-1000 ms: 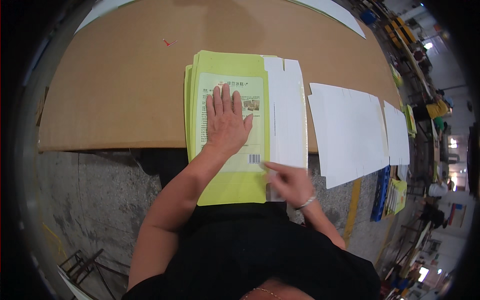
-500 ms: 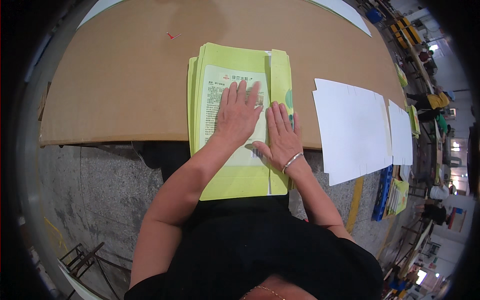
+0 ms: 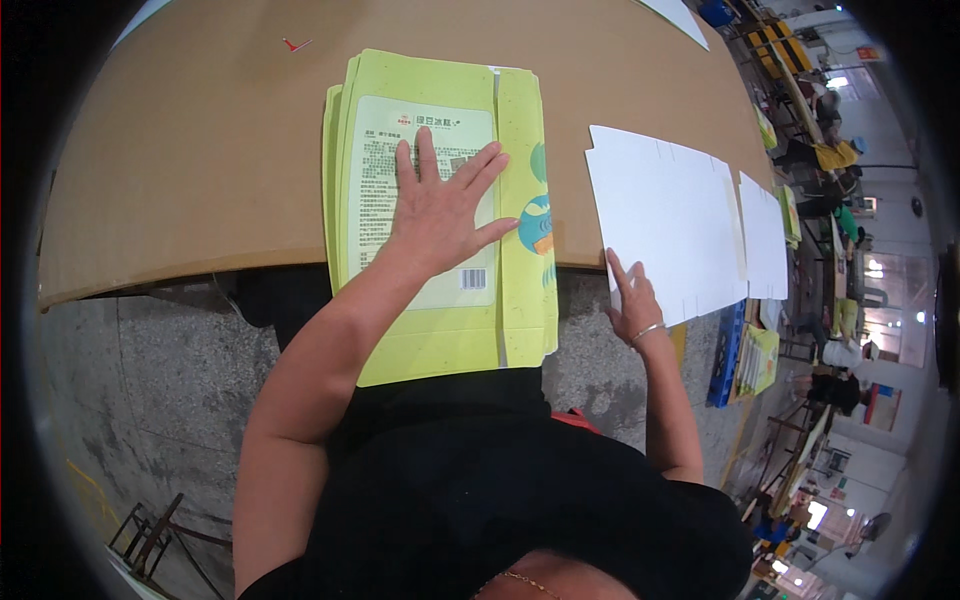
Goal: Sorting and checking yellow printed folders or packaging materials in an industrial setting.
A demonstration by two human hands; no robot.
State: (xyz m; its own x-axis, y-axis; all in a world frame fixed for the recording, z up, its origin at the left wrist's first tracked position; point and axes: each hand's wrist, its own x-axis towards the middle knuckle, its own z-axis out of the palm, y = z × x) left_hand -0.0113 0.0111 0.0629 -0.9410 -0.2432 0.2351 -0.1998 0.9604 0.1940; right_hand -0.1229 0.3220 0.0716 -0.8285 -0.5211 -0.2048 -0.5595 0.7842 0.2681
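A stack of folded yellow-green printed cardboard box blanks [image 3: 430, 345] lies before me, its near part jutting past the table's edge. The top blank carries a pale printed panel, and its right flap is folded over with a narrow gap along the fold. My left hand [image 3: 440, 215] rests flat on the panel, fingers spread, thumb reaching toward the right flap. To the right, my right hand [image 3: 634, 300] touches the near left edge of a stack of white cardboard sheets [image 3: 675, 220]; its fingers are stretched out and apart.
The brown table [image 3: 200, 150] spreads ahead, with a small red-and-white scrap [image 3: 296, 45] on it. Another white sheet stack [image 3: 764, 240] lies farther right. A blue pallet [image 3: 726, 352] with green blanks stands on the floor. Several people work at benches along the right.
My right hand has left the green flap and moved right to the white sheets. My left hand stays on the panel, its fingers more spread. The view has shifted slightly.
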